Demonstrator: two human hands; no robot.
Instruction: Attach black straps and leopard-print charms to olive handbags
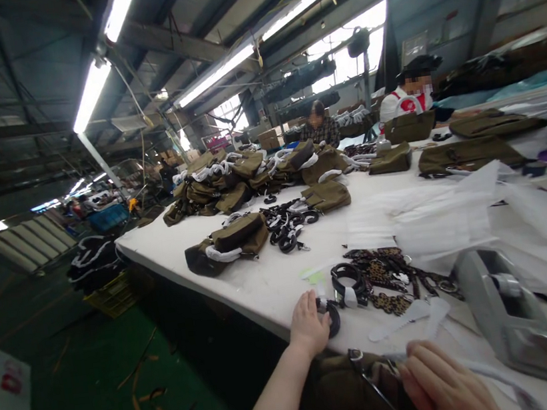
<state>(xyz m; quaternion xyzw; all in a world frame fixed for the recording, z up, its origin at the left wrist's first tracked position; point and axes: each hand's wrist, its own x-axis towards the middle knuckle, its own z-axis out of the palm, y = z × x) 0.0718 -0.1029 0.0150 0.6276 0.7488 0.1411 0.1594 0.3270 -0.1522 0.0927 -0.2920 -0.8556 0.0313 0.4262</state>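
Head view shows the left hand (310,322) touching a black strap (335,320), its grip unclear, while the right hand (442,379) grips an olive bag (335,388).

L hand (310,324) fwd, L arm (275,393) extd., palm dn; R hand (442,381) lower, fingers (421,355) curled.

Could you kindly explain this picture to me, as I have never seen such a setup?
There is no machine: a person works bare-handed, and this one picture comes from a camera on their head, looking forward and down. The left hand touches a black coiled strap on the long white table. The right hand is curled beside a dark olive fabric bag near the body; its exact grip is unclear. Nearby lie leopard-patterned straps and a grey tape dispenser; farther back sits a heap of olive fabric bags.
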